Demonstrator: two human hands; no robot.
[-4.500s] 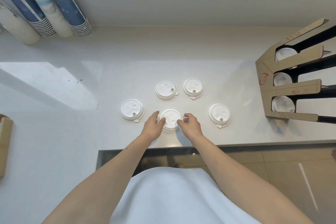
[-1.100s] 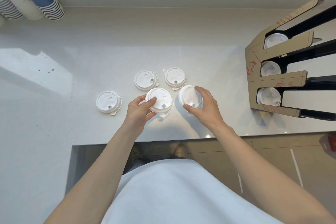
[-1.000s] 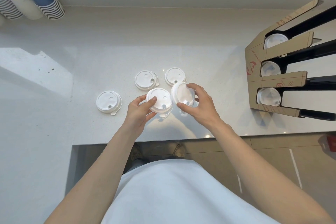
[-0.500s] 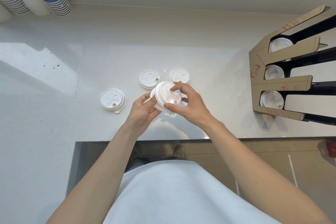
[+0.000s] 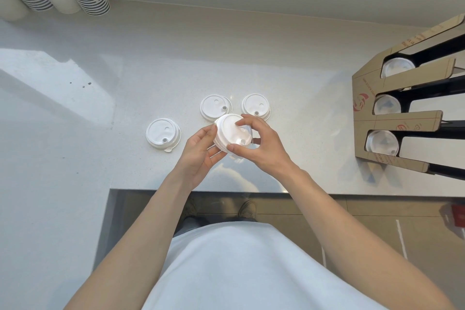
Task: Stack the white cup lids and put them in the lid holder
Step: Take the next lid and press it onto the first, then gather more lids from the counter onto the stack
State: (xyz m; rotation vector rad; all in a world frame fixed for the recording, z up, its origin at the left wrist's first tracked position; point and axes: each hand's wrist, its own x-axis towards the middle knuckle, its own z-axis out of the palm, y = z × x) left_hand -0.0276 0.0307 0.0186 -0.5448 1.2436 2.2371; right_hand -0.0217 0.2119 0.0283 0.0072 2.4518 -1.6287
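Both hands on small lid stack [image 5: 232, 134], held tilted just above counter [image 5: 302, 98] near its front edge. Left hand [image 5: 198, 152] cupping stack from left and below; right hand [image 5: 261, 147] pinching top lid by rim. Three loose lids flat on counter: two [image 5: 215, 108] [image 5: 256, 106] just behind stack, one [image 5: 163, 133] off left, nearer left hand. Lid holder [image 5: 402, 121] at right edge, well apart, slots lengthwise left-right, nearer right hand.
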